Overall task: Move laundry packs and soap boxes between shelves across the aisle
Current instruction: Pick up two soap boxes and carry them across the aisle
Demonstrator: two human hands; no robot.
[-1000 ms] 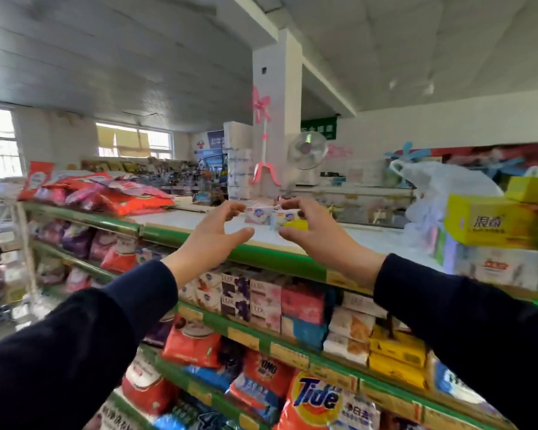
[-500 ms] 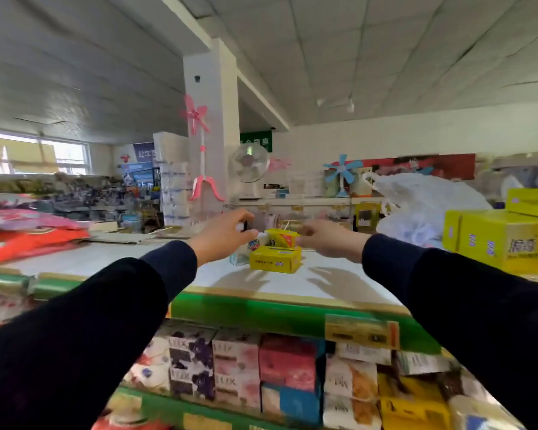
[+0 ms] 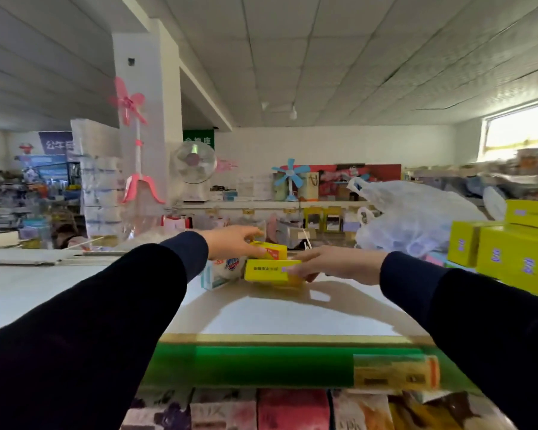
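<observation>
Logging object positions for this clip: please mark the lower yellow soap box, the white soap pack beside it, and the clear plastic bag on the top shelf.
lower yellow soap box (image 3: 266, 269): head view, front face.
white soap pack (image 3: 222, 270): head view, front face under the left wrist.
clear plastic bag (image 3: 413, 218): head view, bulging middle.

A white square pillar stands at ten o'clock under a white tiled ceiling. A bright window glows at two o'clock in the white back wall.
</observation>
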